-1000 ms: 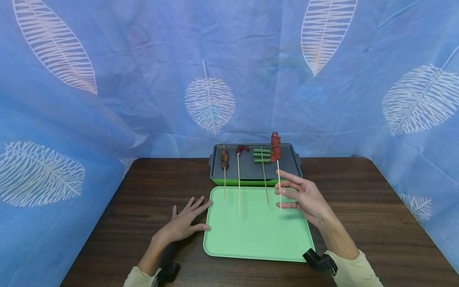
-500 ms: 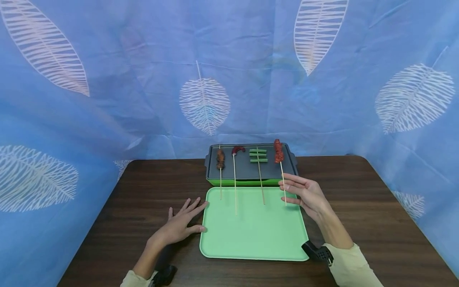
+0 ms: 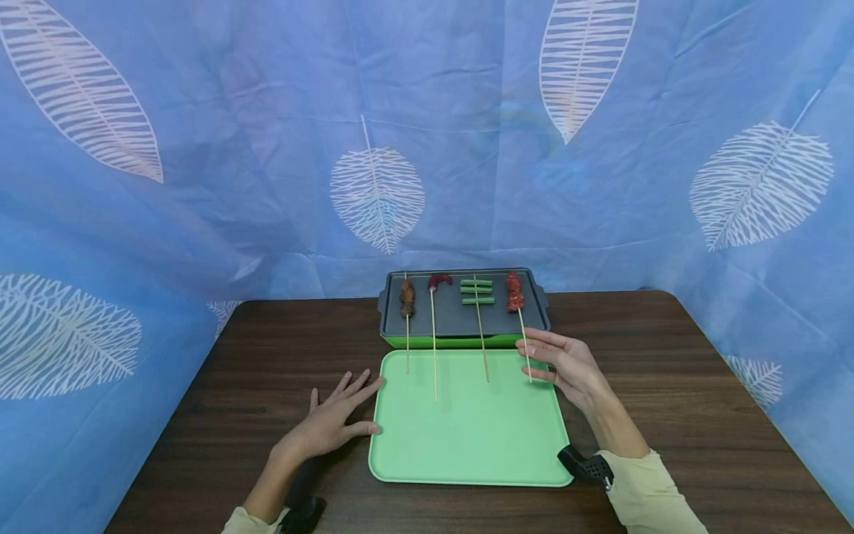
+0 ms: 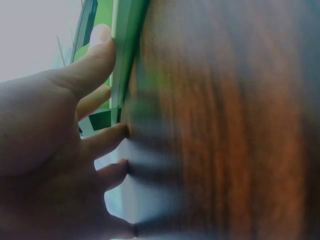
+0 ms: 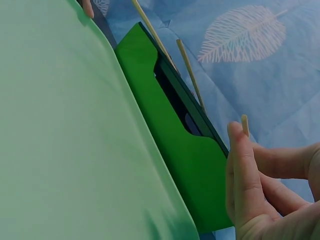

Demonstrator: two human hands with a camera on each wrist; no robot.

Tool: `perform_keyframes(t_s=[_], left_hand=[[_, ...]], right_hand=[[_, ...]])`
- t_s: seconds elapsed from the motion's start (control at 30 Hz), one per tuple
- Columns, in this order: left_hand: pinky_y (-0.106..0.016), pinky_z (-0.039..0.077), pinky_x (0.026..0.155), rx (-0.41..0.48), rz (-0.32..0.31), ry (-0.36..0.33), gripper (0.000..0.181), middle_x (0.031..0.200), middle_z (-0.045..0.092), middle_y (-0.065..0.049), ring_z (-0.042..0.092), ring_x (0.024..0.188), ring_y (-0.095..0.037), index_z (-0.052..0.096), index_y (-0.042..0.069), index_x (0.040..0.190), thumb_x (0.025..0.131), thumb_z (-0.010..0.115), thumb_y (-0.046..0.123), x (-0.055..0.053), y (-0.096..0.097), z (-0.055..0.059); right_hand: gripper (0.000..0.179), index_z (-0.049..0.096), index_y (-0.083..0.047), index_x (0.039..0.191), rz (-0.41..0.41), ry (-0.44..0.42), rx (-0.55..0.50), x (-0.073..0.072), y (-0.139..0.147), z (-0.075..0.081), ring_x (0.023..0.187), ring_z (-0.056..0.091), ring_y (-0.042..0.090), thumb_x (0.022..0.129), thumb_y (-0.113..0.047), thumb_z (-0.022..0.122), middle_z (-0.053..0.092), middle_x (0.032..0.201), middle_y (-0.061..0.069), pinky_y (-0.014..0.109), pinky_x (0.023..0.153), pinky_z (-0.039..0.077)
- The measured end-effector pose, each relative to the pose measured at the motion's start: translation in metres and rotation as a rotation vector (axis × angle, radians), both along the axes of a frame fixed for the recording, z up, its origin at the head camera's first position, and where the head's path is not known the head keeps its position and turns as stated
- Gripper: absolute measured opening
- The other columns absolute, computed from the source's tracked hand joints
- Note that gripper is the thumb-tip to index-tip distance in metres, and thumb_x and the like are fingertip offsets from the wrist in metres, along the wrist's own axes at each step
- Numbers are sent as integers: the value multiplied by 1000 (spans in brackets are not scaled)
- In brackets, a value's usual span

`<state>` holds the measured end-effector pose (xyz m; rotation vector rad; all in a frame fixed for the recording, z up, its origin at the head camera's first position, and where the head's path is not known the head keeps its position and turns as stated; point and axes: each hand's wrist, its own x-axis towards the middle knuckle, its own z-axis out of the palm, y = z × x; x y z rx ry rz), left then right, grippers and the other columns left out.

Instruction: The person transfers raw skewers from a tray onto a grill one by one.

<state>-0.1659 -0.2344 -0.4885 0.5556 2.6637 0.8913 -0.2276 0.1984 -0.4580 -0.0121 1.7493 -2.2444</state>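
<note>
My right hand (image 3: pixel 569 367) pinches the bare stick of a red meat skewer (image 3: pixel 514 291), whose meat end lies over the right part of the grey grill plate (image 3: pixel 450 319). In the right wrist view the stick's end (image 5: pixel 245 125) pokes out past my fingertips. Left of it on the plate are a skewer of green vegetable pieces (image 3: pixel 477 291), a skewer with a dark red curled piece (image 3: pixel 438 281) and a brown meat skewer (image 3: pixel 407 297). My left hand (image 3: pixel 327 423) spreads its fingers on the table, thumb and forefinger at the left rim of the green tray (image 3: pixel 467 445).
The grill's bright green base (image 5: pixel 185 175) stands right behind the tray, and the skewer sticks jut out over the tray's back rim. The dark wooden table (image 3: pixel 667 393) ends at a blue leaf-print cloth (image 3: pixel 267 148). Each wrist wears a black camera (image 3: pixel 586 466).
The red meat skewer has come down from above the grill to the plate, with my right hand still at its stick. The left hand has stayed at the tray's edge.
</note>
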Motion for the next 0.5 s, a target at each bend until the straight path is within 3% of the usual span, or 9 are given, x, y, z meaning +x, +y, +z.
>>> perform_keyframes(t_s=[0.5], left_hand=[[-86,-11,101,12,-13,-1,80,169,17,-17,4,154,-48,32,18,164,97,68,43,-1,-4,2]], right_hand=[[63,28,5,157,53,36,59,-5,6,0,110,71,18,106,-15,60,70,125,10,41,92,58]])
